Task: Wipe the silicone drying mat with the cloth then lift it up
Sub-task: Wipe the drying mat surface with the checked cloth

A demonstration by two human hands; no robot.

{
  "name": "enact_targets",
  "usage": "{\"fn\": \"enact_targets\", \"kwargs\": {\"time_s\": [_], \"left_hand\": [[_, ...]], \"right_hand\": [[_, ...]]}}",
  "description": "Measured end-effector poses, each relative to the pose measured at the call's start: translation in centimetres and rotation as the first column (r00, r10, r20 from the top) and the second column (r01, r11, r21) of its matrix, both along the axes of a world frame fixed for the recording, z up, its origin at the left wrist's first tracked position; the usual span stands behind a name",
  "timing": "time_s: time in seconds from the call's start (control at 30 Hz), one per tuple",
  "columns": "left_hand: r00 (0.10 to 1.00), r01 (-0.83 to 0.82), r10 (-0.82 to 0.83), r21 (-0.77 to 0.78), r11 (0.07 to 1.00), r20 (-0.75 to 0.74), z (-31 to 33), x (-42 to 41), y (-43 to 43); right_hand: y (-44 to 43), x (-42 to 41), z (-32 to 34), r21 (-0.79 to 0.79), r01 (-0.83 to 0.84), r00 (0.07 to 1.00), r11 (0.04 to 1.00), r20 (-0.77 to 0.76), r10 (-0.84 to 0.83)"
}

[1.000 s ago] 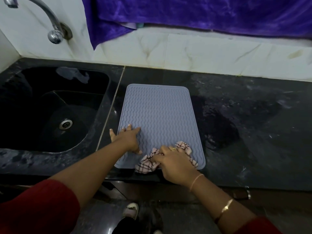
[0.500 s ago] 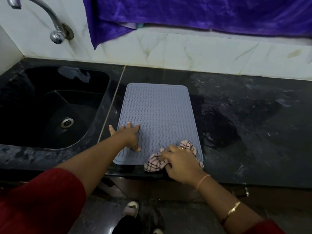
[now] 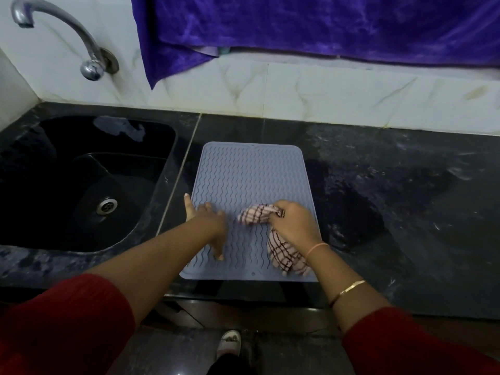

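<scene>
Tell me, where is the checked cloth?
In the head view, the pink checked cloth lies on the grey silicone mat's near right part, gripped by the right hand.

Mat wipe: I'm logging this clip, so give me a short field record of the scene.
mat: flat on the counter, right of the sink
cloth: checked, bunched, on the mat
right hand: grips the cloth
left hand: pressed on the mat's left side
tap: over the sink, no water visible
lift: not yet done
</scene>
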State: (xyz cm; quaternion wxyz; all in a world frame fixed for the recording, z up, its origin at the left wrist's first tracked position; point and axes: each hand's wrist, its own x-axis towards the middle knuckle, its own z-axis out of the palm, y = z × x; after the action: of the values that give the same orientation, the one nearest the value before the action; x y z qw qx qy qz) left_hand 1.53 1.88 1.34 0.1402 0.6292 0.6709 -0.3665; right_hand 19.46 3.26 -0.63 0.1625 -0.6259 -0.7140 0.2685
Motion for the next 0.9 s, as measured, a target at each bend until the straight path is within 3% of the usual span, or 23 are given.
{"fn": "enact_targets", "kwargs": {"time_s": [0.1,0.27,0.4,0.5,0.6,0.67,0.8,0.9], "left_hand": [[0.997,-0.035,0.039,-0.064,0.997,0.066,0.5,-0.3,3.1],[0.972,-0.072,0.063,0.031,0.997,0.225,0.7,-2.7,10.2],[0.98,0.098,-0.105,0.048,0.994,0.172,2.2,-3.1,13.5],[0.974,0.177,-0.181,0.042,0.983,0.136,2.4,-2.8,15.2],[0.961,0.189,-0.205,0.099,0.977,0.187,1.3,-2.4,16.6],[0.956,0.168,-0.187,0.104,0.98,0.225,0.6,-2.2,17.5],[0.95,0.158,-0.191,0.149,0.976,0.247,-0.7,-1.9,18.8],[0.96,0.244,-0.258,0.125,0.962,0.108,-2.0,-1.2,19.2]], "right_hand": [[3.1,-0.4,1.7,-0.061,0.146,0.976,0.988,-0.158,-0.153],[8.3,-1.5,3.2,-0.071,0.303,0.927,0.951,-0.209,-0.311],[12.0,-2.5,4.2,0.005,0.357,0.905,0.934,-0.25,-0.345],[15.1,-3.4,4.1,0.023,0.353,0.923,0.935,-0.174,-0.344],[17.2,-4.3,3.1,-0.101,0.297,0.952,0.95,0.114,-0.285],[17.8,-5.0,1.8,-0.099,0.228,0.94,0.969,0.28,-0.192],[17.9,-5.9,-2.3,-0.021,0.038,0.96,0.999,0.278,-0.031],[19.6,-5.9,-2.3,0.124,0.019,0.942,0.992,0.332,-0.06]]}}
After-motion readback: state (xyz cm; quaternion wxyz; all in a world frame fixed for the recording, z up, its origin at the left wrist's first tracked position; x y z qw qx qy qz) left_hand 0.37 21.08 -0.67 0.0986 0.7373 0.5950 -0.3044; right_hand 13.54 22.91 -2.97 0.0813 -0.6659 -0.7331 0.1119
